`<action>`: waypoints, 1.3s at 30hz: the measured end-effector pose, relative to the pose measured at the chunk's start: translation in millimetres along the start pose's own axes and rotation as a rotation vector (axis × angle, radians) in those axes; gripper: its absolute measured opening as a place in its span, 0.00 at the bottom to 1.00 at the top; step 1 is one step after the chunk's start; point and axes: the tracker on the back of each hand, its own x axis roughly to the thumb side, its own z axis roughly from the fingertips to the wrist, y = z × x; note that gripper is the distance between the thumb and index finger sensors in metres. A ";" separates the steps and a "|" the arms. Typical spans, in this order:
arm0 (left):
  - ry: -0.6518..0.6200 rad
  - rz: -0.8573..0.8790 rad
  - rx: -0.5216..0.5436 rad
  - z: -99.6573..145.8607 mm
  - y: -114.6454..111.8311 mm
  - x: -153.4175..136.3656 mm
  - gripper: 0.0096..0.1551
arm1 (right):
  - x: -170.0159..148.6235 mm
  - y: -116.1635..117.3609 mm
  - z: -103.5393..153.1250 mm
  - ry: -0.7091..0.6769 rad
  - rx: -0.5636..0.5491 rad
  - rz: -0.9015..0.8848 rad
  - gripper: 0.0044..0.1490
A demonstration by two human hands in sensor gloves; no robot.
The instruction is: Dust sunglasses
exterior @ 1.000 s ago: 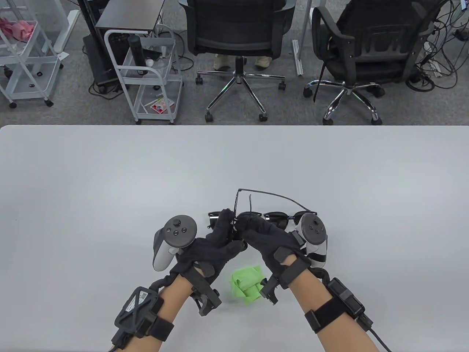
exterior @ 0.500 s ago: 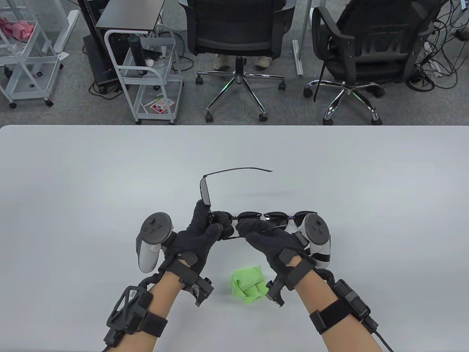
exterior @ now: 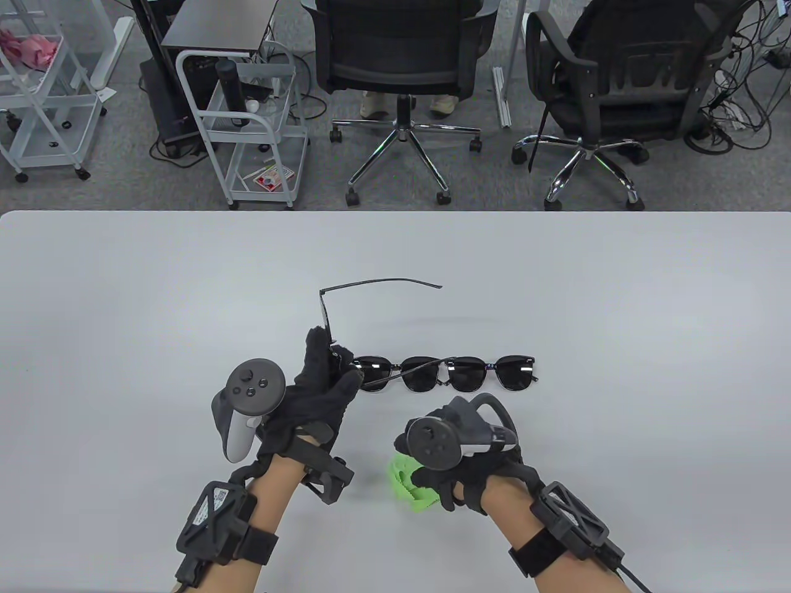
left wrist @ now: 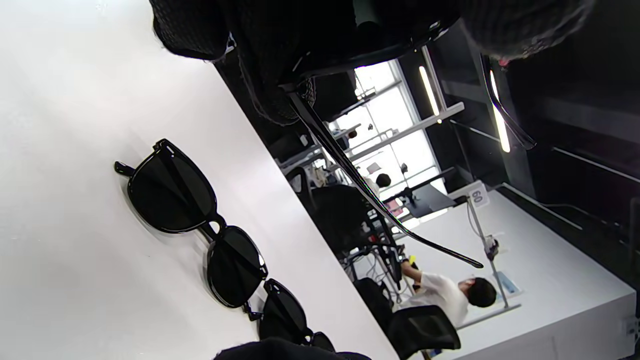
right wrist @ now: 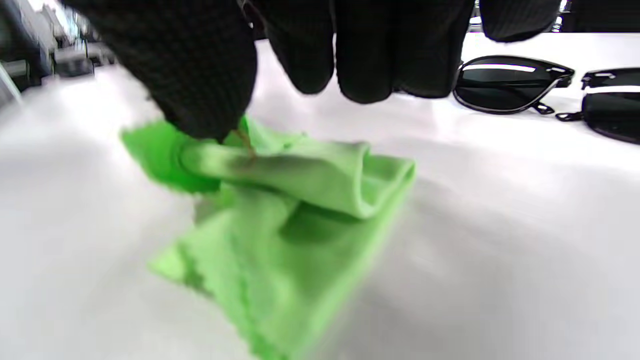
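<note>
Table view is showing the gloved left hand (exterior: 321,389) gripping one pair of thin-framed black sunglasses (exterior: 337,321) upright, its temple arms sticking out above a row of dark-lensed black sunglasses (exterior: 445,374) lying on the white table (exterior: 123,309). Nearer the person than that row, the right hand (exterior: 460,475) is pinching the crumpled bright green cleaning cloth (right wrist: 280,200) against the table.

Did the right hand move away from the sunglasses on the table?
Yes. The right hand left the sunglasses on the table, coming back toward the near edge onto the green cloth.
</note>
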 end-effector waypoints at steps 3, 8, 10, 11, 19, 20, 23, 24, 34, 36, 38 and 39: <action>-0.004 -0.009 0.001 0.1 -0.6 1.1 0.59 | 4.7 9.5 -5.9 -0.012 0.040 -0.002 0.48; -0.003 -0.026 -0.004 -0.5 -1.1 0.3 0.59 | 7.4 15.7 -9.1 -0.031 -0.001 0.112 0.35; -0.003 -0.033 -0.006 -0.3 -1.0 0.6 0.59 | 3.4 7.6 -7.4 -0.008 -0.084 0.060 0.26; -0.004 -0.043 -0.004 -0.2 -0.8 0.9 0.59 | 0.4 4.3 -5.9 0.009 -0.114 0.010 0.25; -0.050 -0.270 0.087 4.6 3.2 11.8 0.59 | -48.9 -21.2 31.7 0.244 -0.450 -0.808 0.24; -0.060 -0.305 0.101 5.5 3.1 13.6 0.59 | -53.7 -21.4 36.0 0.251 -0.490 -0.914 0.24; -0.127 -0.492 0.148 10.5 -0.2 24.1 0.57 | -69.1 -20.8 47.7 0.220 -0.622 -1.173 0.24; -0.147 -0.546 0.160 12.2 -1.6 27.4 0.57 | -72.2 -20.8 49.1 0.210 -0.645 -1.196 0.24; -0.349 -0.821 0.250 39.5 -22.0 64.0 0.55 | -82.4 -16.1 68.0 0.483 -0.799 -1.229 0.26; -0.354 -0.838 0.221 41.1 -28.4 66.3 0.56 | -81.6 -19.0 69.1 0.493 -0.801 -1.188 0.26; -0.355 -0.848 0.191 42.9 -35.9 68.3 0.55 | -80.3 -24.0 70.0 0.499 -0.807 -1.095 0.26; -0.353 -0.858 0.194 44.0 -39.2 69.7 0.56 | -79.2 -28.1 71.0 0.505 -0.809 -1.003 0.26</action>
